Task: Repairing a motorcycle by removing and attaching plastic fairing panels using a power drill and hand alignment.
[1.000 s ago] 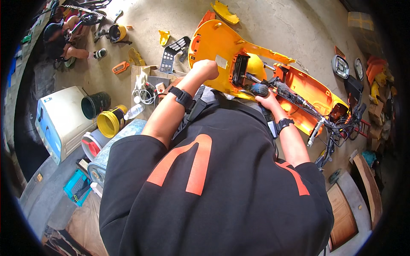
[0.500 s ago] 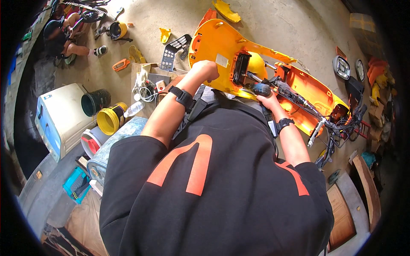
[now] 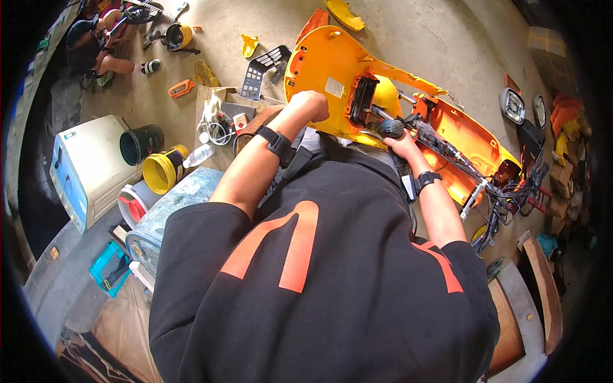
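A large yellow scooter body panel (image 3: pixel 329 57) stands in front of me, its inner side showing a pale label and a dark slotted part (image 3: pixel 363 97). My left hand (image 3: pixel 310 105) is closed at the panel's near edge; what its curled fingers hold is hidden. To the right, my right hand (image 3: pixel 403 145) wraps around a dark, rounded, grip-like piece (image 3: pixel 391 129), close to the panel's lower end. Beyond that hand lie the scooter's metal front shaft (image 3: pixel 450 152) and an orange-lined yellow body shell (image 3: pixel 469 131), with dark cables (image 3: pixel 511 191) bunched at its far right.
Left of me are a cardboard box (image 3: pixel 207 96) with white cables, a yellow bucket (image 3: pixel 159 172), a black bucket (image 3: pixel 131 148) and a white machine (image 3: pixel 89 166). Two mirrors (image 3: pixel 513 105) lie at right. Another person (image 3: pixel 96 48) sits at upper left near yellow parts.
The view has shifted slightly, so the surroundings sit a little differently. Both hands stay closed at the same spots, with no clear movement of the scooter parts.
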`<state>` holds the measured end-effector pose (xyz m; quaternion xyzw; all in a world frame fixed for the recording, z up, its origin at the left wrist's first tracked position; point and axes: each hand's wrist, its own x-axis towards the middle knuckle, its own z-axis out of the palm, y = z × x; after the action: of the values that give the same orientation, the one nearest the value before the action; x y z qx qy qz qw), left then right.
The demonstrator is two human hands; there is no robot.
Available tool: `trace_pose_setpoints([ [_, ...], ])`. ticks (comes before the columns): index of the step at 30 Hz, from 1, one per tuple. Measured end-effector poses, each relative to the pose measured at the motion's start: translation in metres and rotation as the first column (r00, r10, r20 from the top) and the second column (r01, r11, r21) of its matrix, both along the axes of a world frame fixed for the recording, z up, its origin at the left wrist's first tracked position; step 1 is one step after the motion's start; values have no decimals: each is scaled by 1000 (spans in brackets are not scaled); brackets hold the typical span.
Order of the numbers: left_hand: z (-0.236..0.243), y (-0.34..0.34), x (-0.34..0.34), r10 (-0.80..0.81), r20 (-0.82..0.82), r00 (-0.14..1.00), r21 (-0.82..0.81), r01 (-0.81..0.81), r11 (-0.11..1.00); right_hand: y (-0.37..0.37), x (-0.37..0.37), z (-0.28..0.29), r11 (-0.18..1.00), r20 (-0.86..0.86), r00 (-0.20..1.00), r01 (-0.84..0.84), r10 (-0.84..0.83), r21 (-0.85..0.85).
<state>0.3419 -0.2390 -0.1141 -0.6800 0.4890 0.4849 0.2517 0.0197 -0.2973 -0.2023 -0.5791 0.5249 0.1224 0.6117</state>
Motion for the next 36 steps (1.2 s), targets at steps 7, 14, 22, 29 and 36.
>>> trace_pose_setpoints([
  [7, 4, -3, 2, -41, -11, 999, -90, 40, 995, 2, -5, -7, 995, 93, 995, -10, 19, -101],
  [14, 24, 15, 8, -173, 30, 984, -303, 174, 937, 5, -5, -3, 994, 77, 991, 112, -111, -1],
  [22, 18, 32, 9, -474, 36, 880, -360, 454, 815, 5, -8, 1, 987, 49, 986, 161, -162, 14],
  [29, -4, 3, -18, -238, -108, 965, -418, 173, 892, 6, -18, -4, 982, 36, 983, 178, -180, 60],
  [36, -105, -19, -103, -197, -348, 917, -411, 40, 911, 15, -34, -5, 955, 5, 956, 293, -294, 52],
])
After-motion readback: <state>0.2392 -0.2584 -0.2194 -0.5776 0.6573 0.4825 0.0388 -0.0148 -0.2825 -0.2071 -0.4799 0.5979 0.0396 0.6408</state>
